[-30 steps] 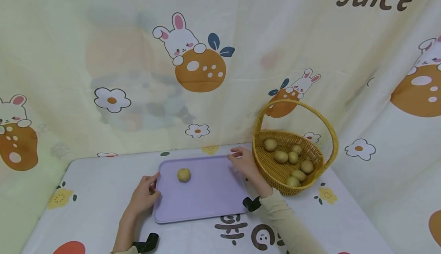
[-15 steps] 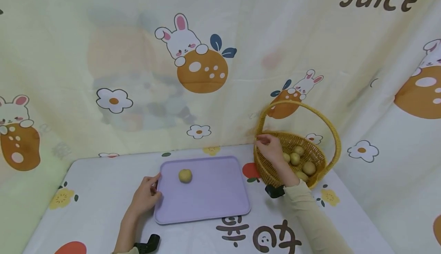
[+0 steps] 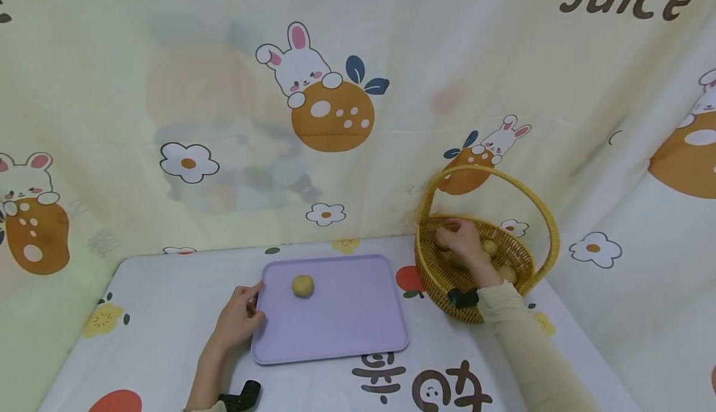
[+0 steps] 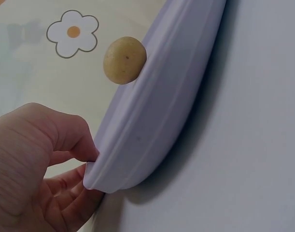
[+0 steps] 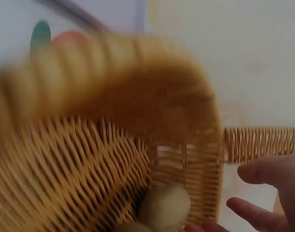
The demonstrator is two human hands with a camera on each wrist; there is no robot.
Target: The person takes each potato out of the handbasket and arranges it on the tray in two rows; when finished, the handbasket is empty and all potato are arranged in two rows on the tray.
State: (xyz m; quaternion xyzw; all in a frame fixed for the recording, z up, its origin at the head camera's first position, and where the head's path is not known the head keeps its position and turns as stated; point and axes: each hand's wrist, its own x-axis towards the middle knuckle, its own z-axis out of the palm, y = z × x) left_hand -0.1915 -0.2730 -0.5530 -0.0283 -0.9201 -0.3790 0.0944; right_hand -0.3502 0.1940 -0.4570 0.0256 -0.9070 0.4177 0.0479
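Observation:
A lilac tray (image 3: 335, 319) lies on the table with one potato (image 3: 302, 286) near its back left. My left hand (image 3: 237, 319) pinches the tray's left edge between thumb and fingers; the left wrist view shows the thumb (image 4: 84, 145) on the rim. Inside the wicker basket (image 3: 433, 284) at the right is my right hand (image 3: 465, 243). Its fingers are spread beside a potato (image 5: 165, 207) in the right wrist view, with nothing seen in its grasp. Another potato (image 3: 508, 274) shows behind the wrist; hand and sleeve hide others.
The basket's tall arched handle (image 3: 545, 225) rises over the right hand. A patterned cloth (image 3: 162, 312) covers the table, and a printed curtain (image 3: 224, 89) hangs right behind it.
My right hand has moved from the tray's back right corner, over the basket's left rim, and down into the basket. The left hand keeps its hold on the tray edge.

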